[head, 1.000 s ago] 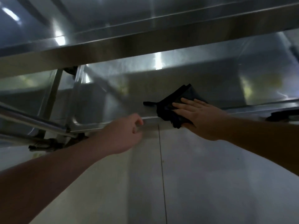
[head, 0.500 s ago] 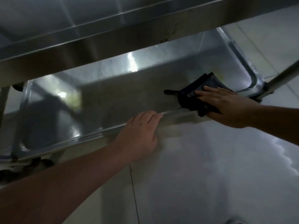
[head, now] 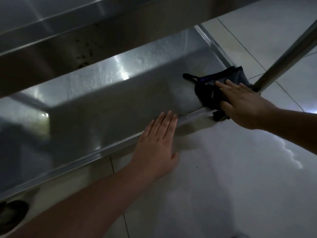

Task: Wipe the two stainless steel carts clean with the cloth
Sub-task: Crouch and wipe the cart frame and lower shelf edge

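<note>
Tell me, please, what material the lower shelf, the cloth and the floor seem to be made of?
Lower shelf: most likely stainless steel with a brushed finish; it shows fine streaks and blurred light reflections. Cloth: a soft dark textile, perhaps microfibre; it folds and creases under the right hand. Floor: pale glazed tiles, probably ceramic; thin joint lines and a glossy sheen are visible.

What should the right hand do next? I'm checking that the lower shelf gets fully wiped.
Probably sweep the cloth leftward: the right hand presses it flat at the lower shelf's right end by the post, the left hand steadies the front rim.
</note>
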A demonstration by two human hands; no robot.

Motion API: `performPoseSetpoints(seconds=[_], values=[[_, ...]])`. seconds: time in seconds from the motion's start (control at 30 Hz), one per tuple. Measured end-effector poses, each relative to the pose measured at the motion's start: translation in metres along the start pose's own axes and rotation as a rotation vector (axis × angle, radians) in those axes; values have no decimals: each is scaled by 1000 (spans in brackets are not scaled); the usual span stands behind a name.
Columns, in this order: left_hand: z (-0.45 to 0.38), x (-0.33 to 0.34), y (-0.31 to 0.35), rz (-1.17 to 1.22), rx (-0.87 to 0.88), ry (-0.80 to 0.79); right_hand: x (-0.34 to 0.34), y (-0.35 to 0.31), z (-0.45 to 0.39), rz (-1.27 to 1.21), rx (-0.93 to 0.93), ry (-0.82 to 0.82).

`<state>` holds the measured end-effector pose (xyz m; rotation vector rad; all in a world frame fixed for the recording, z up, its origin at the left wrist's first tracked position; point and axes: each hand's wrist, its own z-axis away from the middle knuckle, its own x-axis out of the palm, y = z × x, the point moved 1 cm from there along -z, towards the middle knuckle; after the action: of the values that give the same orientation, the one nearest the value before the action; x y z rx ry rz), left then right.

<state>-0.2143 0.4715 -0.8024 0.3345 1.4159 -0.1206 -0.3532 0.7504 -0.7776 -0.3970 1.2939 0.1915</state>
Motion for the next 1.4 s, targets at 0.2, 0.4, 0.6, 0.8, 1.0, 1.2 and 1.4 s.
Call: performPoseSetpoints(seconds=[0.2, 0.4, 0.6, 0.8, 1.0, 1.2, 1.4], values=[[0, -1, -2, 49, 12, -18, -5, 9, -85, -69, 155, 47], [-2, -5, -7, 70, 41, -22, -26, -3, -166, -10, 120, 102], [-2, -6, -6, 85, 33, -42, -3, -77, -91, -101, -308, -46], [3, -9, -7, 104, 35, -64, -12, -41, -108, -28, -197, 44], [3, -12, -12, 137, 51, -68, -29, -32, -184, -47, 120, 88], [2, -10, -14, 116, 68, -71, 2, -160, -141, -37, -249, 6], [3, -9, -12, 90, 72, -104, 11, -164, -115, 24, -430, -70]])
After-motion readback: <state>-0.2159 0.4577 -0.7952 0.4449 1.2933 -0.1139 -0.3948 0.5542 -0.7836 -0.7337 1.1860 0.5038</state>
